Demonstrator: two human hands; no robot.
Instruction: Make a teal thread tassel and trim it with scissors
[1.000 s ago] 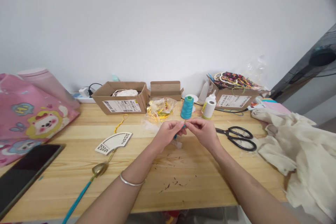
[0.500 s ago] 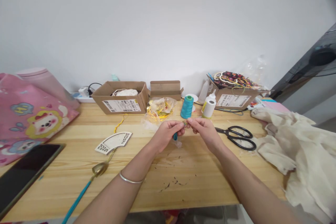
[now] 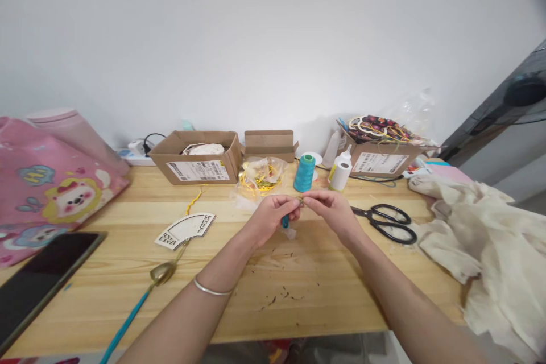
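Both hands meet over the middle of the wooden table [image 3: 341,296]. My left hand [image 3: 275,213] is closed, pinching a tiny gold-coloured piece [image 3: 301,200]; a bit of teal thread [image 3: 285,220] hangs under its fingers. Opposite it, my right hand [image 3: 330,210] pinches at the same small piece, whose exact kind I cannot make out. Just behind the fingers stands a teal thread spool [image 3: 304,173]. A white glue bottle [image 3: 341,169] is to its right. Black-handled scissors [image 3: 390,222] lie right of my right hand.
A fan-shaped wooden ornament [image 3: 185,231] with a gold cap [image 3: 162,273] and teal tassel [image 3: 125,327] lies left. Behind are a cardboard box [image 3: 196,159], a plastic bag of yellow cords [image 3: 262,179] and a filled box [image 3: 379,162]. Cream cloth [image 3: 490,250] covers the right; a phone [image 3: 42,284] lies left.
My right fingers have shifted slightly at the small gold-coloured piece, which is now more covered. Otherwise the hands and the things on the table keep their places.
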